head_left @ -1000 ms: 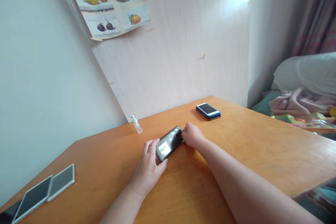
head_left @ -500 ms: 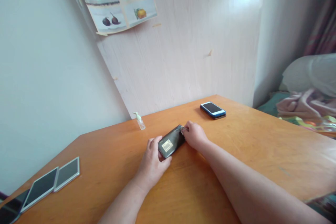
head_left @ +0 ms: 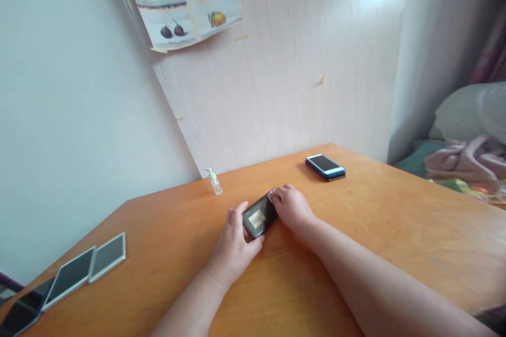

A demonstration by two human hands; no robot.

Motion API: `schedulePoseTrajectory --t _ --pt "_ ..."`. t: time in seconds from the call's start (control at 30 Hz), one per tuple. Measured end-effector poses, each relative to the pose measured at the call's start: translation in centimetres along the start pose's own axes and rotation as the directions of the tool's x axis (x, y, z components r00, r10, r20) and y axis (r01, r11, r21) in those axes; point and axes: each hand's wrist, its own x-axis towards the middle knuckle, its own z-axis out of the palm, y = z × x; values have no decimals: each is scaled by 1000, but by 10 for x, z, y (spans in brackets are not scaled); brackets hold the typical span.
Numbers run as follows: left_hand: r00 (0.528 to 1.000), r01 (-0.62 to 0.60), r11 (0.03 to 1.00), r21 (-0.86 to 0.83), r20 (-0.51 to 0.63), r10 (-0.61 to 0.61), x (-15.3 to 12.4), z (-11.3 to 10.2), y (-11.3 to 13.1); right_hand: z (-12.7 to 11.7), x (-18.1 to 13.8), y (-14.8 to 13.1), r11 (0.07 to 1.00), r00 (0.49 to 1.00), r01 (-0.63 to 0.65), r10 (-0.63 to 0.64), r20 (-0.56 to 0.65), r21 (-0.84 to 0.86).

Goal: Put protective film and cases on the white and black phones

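A dark smartphone [head_left: 269, 212] is tilted above or on the table with its back facing me, a pale label [head_left: 256, 219] stuck near its lower end. My left hand [head_left: 237, 239] grips that lower end, thumb on the near edge and fingers on the far one. At the upper end, by the camera, my right hand [head_left: 291, 206] pinches a small whitish cloth or wipe [head_left: 271, 195] against the phone's back. Most of the wipe is hidden under the fingers.
A small clear pump bottle [head_left: 215, 185] stands behind the phone. Further right lie stacked phones, a white one [head_left: 326, 164] on top. Two white-framed tablets [head_left: 71, 276] and a dark device [head_left: 24, 309] lie along the left edge. The wooden table [head_left: 158, 253] meets a pale board behind.
My right hand has slid the wipe slightly inward across the camera end of the phone. My left hand keeps its hold. The whole view has shifted a little.
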Motion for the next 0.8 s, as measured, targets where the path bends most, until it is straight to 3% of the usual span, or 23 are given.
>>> schedulePoseTrajectory --t 0.07,0.13,0.2,0.27,0.37,0.43,0.53,0.63,0.7,0.8 --pt "1000 0 1000 -30 -15 0 0 1 -1 3 -9 -11 983 981 185 -186 50 17" --pt "1000 19 997 -79 -11 -20 0 2 -2 7 -19 -26 927 920 373 -374 113 37" --pt "999 47 992 -119 2 -47 0 2 -4 9 -23 -33 890 876 455 -452 169 22" --pt "998 70 990 -124 8 -70 0 3 -5 4 -20 -31 912 900 406 -387 202 -57" --pt "996 93 992 -88 8 -92 1 3 -5 -7 -10 -17 958 967 183 -135 217 -219" --pt "993 117 990 -83 12 -116 1 4 -4 -12 -10 -13 961 971 106 -45 233 -255" --pt "984 177 973 -148 24 -176 2 4 -4 -9 -21 -18 956 934 239 -178 311 -171" --pt "977 214 954 -211 36 -211 3 4 -6 -3 -29 -23 916 843 397 -336 420 -64" --pt "976 218 956 -196 31 -216 3 5 -9 -3 -26 -20 932 844 353 -280 457 -82" --pt "977 208 966 -156 -4 -211 3 6 -12 -8 -17 -10 964 904 151 -44 426 -221"
